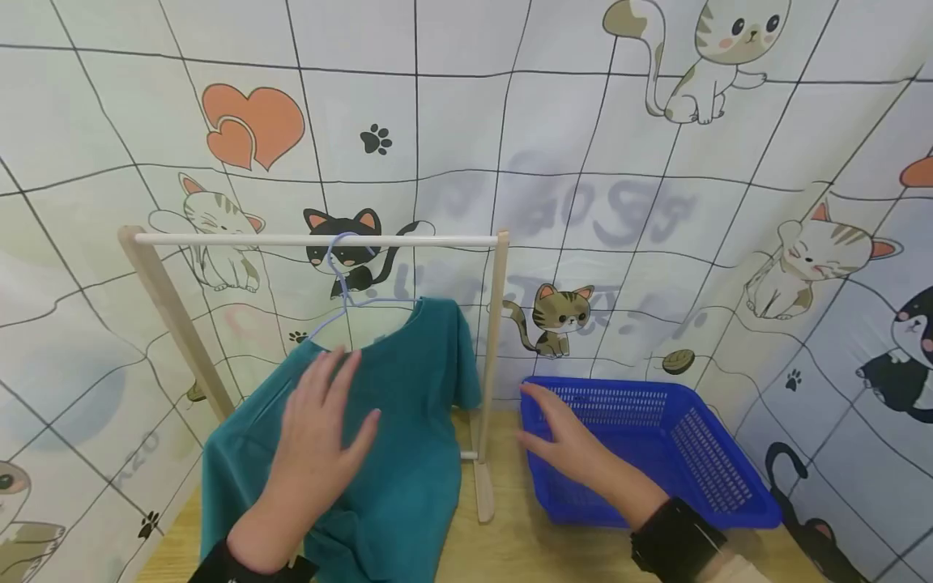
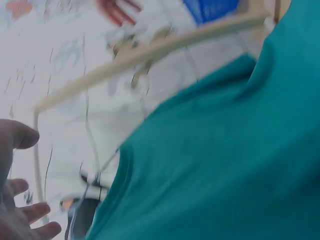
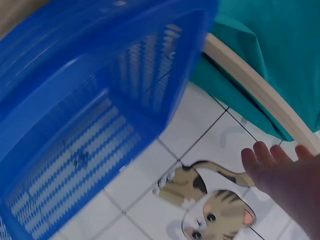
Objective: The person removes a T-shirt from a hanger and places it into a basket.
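A teal T-shirt hangs on a pale lilac wire hanger, hooked over the white bar of a small wooden rack. In the head view my left hand is in front of the shirt near its neckline, fingers spread and holding nothing. The left wrist view shows its fingers apart from the cloth. My right hand hovers near the left side of a blue plastic basket, fingers extended with nothing in them. In the right wrist view that hand is close to the rack's post.
The rack's right post and foot stand between the shirt and the basket. All of it rests on a wooden table. Behind hangs a white gridded sheet with cartoon cats.
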Demonstrator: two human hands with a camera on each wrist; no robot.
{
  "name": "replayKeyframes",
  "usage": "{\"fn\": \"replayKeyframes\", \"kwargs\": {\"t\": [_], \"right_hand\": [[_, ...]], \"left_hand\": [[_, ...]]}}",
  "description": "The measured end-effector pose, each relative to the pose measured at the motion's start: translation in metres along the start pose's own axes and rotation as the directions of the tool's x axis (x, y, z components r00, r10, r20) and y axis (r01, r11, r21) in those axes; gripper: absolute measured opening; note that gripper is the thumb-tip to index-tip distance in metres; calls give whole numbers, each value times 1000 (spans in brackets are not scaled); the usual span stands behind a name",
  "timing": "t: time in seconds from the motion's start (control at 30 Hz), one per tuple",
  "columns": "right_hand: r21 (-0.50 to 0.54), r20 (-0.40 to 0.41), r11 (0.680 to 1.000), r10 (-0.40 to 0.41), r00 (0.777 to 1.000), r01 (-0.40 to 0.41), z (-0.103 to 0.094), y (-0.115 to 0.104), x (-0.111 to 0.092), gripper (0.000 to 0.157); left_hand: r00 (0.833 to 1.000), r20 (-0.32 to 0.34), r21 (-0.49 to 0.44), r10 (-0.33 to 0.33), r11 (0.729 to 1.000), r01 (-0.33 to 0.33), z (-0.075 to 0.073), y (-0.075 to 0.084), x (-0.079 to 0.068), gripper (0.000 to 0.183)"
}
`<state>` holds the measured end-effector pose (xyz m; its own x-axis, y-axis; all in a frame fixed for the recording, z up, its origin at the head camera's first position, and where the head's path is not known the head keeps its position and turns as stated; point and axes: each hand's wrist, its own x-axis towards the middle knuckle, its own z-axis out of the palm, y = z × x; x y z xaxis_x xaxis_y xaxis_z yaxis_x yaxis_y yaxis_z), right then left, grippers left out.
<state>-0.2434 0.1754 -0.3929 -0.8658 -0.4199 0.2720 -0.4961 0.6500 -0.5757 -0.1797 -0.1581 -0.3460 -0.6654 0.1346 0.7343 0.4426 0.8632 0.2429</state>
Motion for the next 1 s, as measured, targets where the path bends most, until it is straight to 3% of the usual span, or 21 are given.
{"fn": "replayKeyframes", "kwargs": {"t": [0.13,0.23,0.33,0.57,0.73,1.0], "right_hand": [[252,-44,965,90,995,-76,14,-3,30,64],[399,-87,910,159,983,-111,20,-5,48,65],[489,-132,864,211,969,-121,24,-10,62,63],[564,-178,819,243,954,-104,27,-21,79,52],[554,-184,821,286,940,-141,27,-25,83,47],[559,-176,818,279,944,-137,25,-25,84,46]], "left_hand": [[988,-150,18,-36,999,39,-18,-18,5,68],[980,-179,63,-88,993,100,-27,-27,5,65],[976,-166,104,-138,982,156,-30,-33,4,59],[974,-127,169,-189,963,209,-31,-37,1,41],[961,-111,172,-252,948,269,-33,-36,4,32],[939,-120,101,-321,937,334,-34,-35,6,25]]}}
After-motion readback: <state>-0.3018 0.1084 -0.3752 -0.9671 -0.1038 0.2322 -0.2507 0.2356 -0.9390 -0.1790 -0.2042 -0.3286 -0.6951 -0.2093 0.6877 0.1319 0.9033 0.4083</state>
